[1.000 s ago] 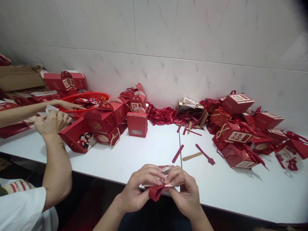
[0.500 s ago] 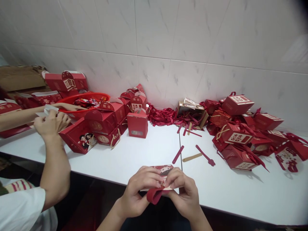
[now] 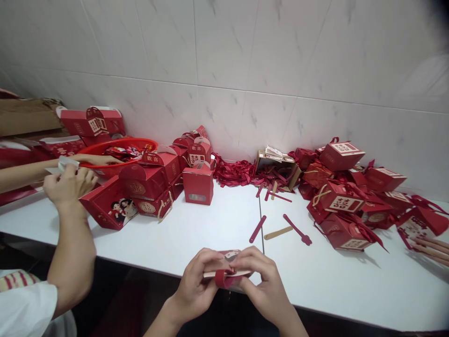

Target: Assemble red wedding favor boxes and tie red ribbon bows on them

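Since the frame half a second ago, the red ribbon loop (image 3: 224, 279) hanging under the thumbs has drawn up shorter and tighter against the card, and fingertips of another person (image 3: 432, 249) have come in at the far right edge of the table.

Both hands pinch a flat gift box (image 3: 229, 260), still folded, with a cartoon picture on its top face. It is held just over the near edge of the white table (image 3: 196, 229). The left hand (image 3: 195, 286) closes narrowly on the box's left end, thumb on top. The right hand (image 3: 264, 284) grips the right end the same way, and the ribbon is caught between the two thumbs.

Just beyond the box lie a dark red paper strip (image 3: 258, 228), a tan strip (image 3: 278, 232) and a red strip with a knobbed end (image 3: 297, 229), near one another but apart. A heap of assembled red boxes (image 3: 345, 206) fills the right side. Tangled ribbons (image 3: 234, 171) and a small cardboard carton (image 3: 277, 161) sit against the wall.

On the left, a co-worker's hand (image 3: 68, 186) holds a white piece (image 3: 65, 164) beside stacked red boxes (image 3: 150, 178). Another arm (image 3: 31, 169) reaches toward a red basin (image 3: 121, 144).
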`<state>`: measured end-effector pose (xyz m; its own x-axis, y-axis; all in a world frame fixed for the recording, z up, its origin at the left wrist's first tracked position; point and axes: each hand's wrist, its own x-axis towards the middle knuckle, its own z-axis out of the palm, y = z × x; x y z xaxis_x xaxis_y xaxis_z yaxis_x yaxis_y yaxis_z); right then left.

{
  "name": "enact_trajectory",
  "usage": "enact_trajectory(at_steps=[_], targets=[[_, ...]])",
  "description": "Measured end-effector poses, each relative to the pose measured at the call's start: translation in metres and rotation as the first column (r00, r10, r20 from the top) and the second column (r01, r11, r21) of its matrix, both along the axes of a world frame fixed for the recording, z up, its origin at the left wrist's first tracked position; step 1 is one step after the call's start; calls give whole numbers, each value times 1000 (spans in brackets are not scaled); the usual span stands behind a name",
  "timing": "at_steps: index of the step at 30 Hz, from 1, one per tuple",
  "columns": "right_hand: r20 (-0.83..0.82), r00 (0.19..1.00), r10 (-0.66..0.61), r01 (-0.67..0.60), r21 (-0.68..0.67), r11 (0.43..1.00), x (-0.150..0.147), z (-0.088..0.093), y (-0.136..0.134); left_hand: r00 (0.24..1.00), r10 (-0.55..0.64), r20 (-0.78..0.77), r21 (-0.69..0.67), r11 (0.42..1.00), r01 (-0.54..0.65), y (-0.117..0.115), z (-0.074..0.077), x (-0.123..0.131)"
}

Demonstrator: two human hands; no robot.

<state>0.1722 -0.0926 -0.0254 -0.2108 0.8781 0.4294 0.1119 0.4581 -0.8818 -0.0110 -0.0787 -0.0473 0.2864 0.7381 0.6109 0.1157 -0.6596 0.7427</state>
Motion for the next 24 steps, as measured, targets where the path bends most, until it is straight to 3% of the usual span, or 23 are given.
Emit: enact_trajectory(at_steps=[5,9,12,15,17,19,20,21,24], targets=[[-69,997,-36,42,91,995,-4,-6,0,994,-78,74,-141,986,88,-3,1,7],[-24,997,-74,77,214,974,2,-5,2,996,-64,59,-171,983,73,-2,1,10],[179,978,-105,74,172,982,17,4,2,998,-57,15,-177,983,59,0,4,10],[360,933,-6,-8,37,999,34,15,1,998,-59,-33,-198,979,51,3,6,12],[385,923,21,-20,-6,1000,47,21,3,996,-37,-77,-189,982,22,6,4,14],[307,939,-157,143,65,987,67,26,9,993,37,-114,-161,985,-55,11,0,15],[233,924,-304,285,114,952,80,31,15,989,84,-119,-148,984,-102,13,-2,15],[132,872,-472,451,159,878,95,36,22,985,125,-119,-145,979,-142,16,-4,14],[-108,624,-774,776,205,597,144,64,52,975,178,-134,-186,962,-201,22,-9,13]])
